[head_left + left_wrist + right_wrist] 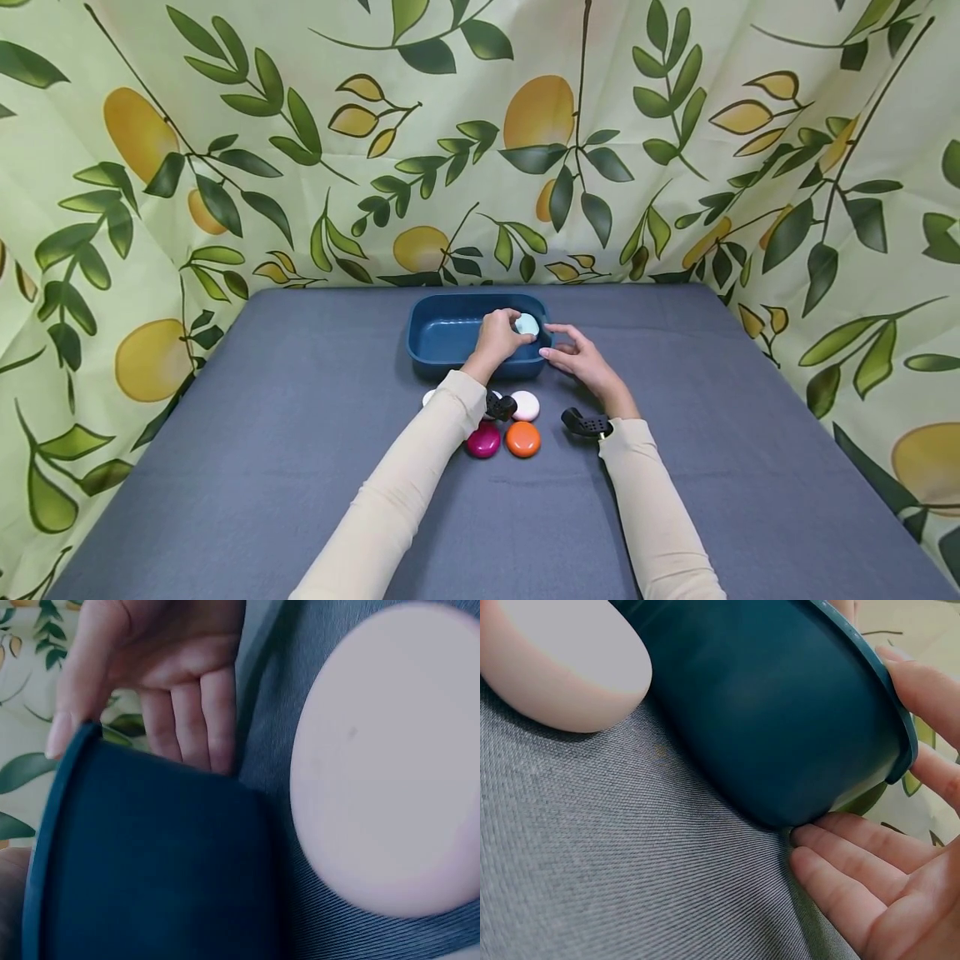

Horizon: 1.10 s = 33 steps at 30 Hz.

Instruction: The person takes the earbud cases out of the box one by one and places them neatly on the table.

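Observation:
My left hand (496, 337) reaches over the dark blue bin (442, 367) and pinches a pale blue round disc (527, 325) inside its right end. In the left wrist view only a sliver of that hand shows at the lower left edge. At the bin's right end, my right hand (581, 360) touches the rim and outer wall, its fingers mostly straight (870, 859). In front of the bin lie a white disc (525, 406), a magenta disc (483, 440) and an orange disc (523, 439). My left sleeve and wrist camera partly cover further white pieces.
A grey cloth (300, 400) covers the table. A leaf-and-fruit patterned curtain (457, 167) hangs behind it and along both sides. Black wrist cameras (587, 422) sit on both wrists, the left one just above the discs.

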Motion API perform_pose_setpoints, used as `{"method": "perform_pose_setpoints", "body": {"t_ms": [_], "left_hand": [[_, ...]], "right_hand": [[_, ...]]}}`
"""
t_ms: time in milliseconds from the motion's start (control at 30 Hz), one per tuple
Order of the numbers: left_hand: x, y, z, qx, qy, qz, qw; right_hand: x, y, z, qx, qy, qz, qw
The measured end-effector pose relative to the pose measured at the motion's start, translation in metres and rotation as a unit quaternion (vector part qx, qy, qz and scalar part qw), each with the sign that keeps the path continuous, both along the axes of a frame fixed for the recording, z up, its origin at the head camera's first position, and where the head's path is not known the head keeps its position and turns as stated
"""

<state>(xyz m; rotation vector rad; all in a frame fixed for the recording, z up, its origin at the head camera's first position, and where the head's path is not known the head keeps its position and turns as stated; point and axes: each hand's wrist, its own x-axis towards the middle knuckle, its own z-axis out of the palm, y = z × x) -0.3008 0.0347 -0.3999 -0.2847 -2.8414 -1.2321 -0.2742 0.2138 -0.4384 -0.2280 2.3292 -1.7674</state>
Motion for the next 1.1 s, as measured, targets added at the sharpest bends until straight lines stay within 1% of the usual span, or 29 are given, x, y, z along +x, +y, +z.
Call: {"method": "perform_pose_setpoints", "body": {"t_ms": [67, 200, 267, 333, 467, 633, 800, 1033, 1100], "left_hand": [[-0.003, 0.002, 0.0, -0.009, 0.0, 0.008, 0.9999], [-0.008, 0.005, -0.001, -0.031, -0.015, 0.027, 0.9991], [-0.011, 0.007, -0.003, -0.044, -0.023, 0.033, 0.9983], [-0.013, 0.009, -0.005, -0.058, -0.03, 0.033, 0.9973], [-0.019, 0.012, -0.009, -0.084, -0.038, 0.018, 0.9956], [-0.022, 0.012, -0.01, -0.098, -0.051, 0.001, 0.9939], [-0.023, 0.011, -0.011, -0.107, -0.067, -0.014, 0.9919], [-0.024, 0.012, -0.012, -0.104, -0.068, -0.039, 0.9915], [-0.023, 0.013, -0.013, -0.108, -0.07, -0.039, 0.991]], "right_hand": [[0.0, 0.0, 0.0, -0.003, -0.001, -0.004, 1.0], [0.001, 0.0, 0.0, -0.006, -0.001, 0.0, 1.0], [0.001, 0.001, 0.0, -0.01, -0.003, 0.001, 0.9999], [0.001, 0.001, 0.001, -0.014, -0.003, 0.002, 0.9999], [0.002, 0.0, 0.002, -0.023, -0.001, 0.002, 0.9997], [0.003, -0.002, 0.004, -0.024, -0.002, 0.001, 0.9997], [0.003, -0.004, 0.004, -0.023, -0.002, 0.0, 0.9997], [0.003, -0.002, 0.005, -0.015, 0.001, -0.003, 0.9999], [0.004, -0.002, 0.005, -0.015, 0.0, -0.003, 0.9999]]}}
